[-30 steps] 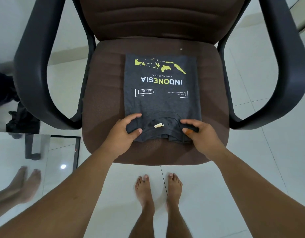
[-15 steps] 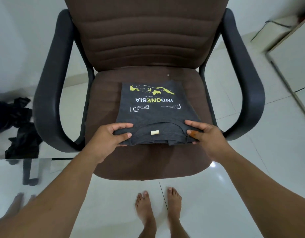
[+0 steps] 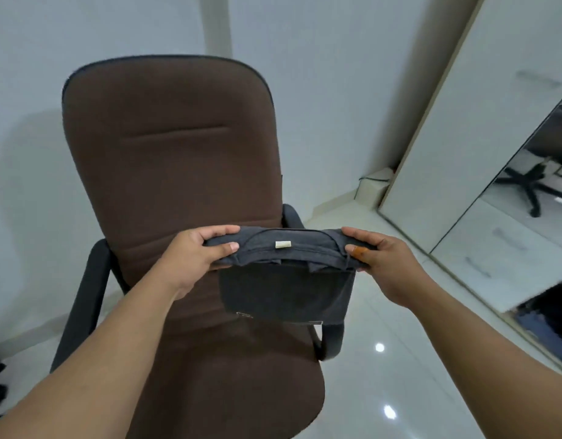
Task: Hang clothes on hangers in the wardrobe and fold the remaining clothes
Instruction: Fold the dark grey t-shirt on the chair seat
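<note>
Shirt (image 3: pixel 284 282), dark grey and folded, held in the air above the seat of the brown office chair (image 3: pixel 175 172), collar edge with pale neck tag (image 3: pixel 283 244) uppermost and toward the camera, rest hanging below. Left hand (image 3: pixel 194 255) grips its left end, thumb on top; right hand (image 3: pixel 381 264) grips its right end likewise. White wardrobe (image 3: pixel 482 122) with mirrored door stands at far right.

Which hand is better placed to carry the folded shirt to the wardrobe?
Right, likely. Both the left hand and right hand pinch the folded shirt lifted above the chair, but the wardrobe stands on the right side.
</note>
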